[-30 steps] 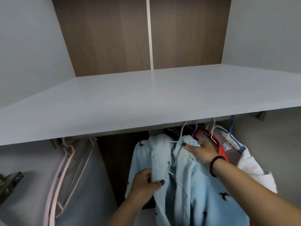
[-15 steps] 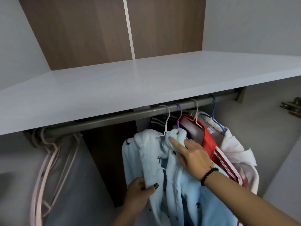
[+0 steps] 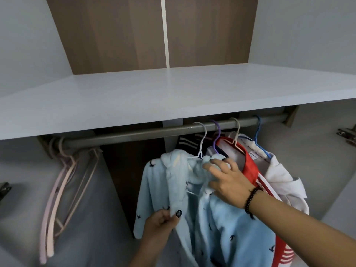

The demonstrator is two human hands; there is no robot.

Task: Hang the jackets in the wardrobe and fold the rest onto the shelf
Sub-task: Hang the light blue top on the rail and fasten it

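A light blue fleece jacket (image 3: 217, 224) with small dark bird prints hangs on a white hanger (image 3: 202, 139) hooked over the wardrobe rail (image 3: 134, 134). My left hand (image 3: 163, 222) pinches the jacket's front edge low down. My right hand (image 3: 227, 180) lies on the collar and shoulder with fingers spread. Right of it hang a red jacket (image 3: 250, 168) with white stripes and a white garment (image 3: 281, 176), on other hangers. The white shelf (image 3: 173, 95) runs above the rail.
Several empty pink hangers (image 3: 63, 182) dangle at the rail's left end. A brown back panel (image 3: 125, 35) rises behind the shelf. Grey side walls close in left and right, with metal hinges (image 3: 346, 134) at the right and the left edge.
The view has dropped, so the rail and hanger hooks now show. My right hand has slid along the blue jacket's collar, fingers spreading. My left hand keeps its pinch on the front edge.
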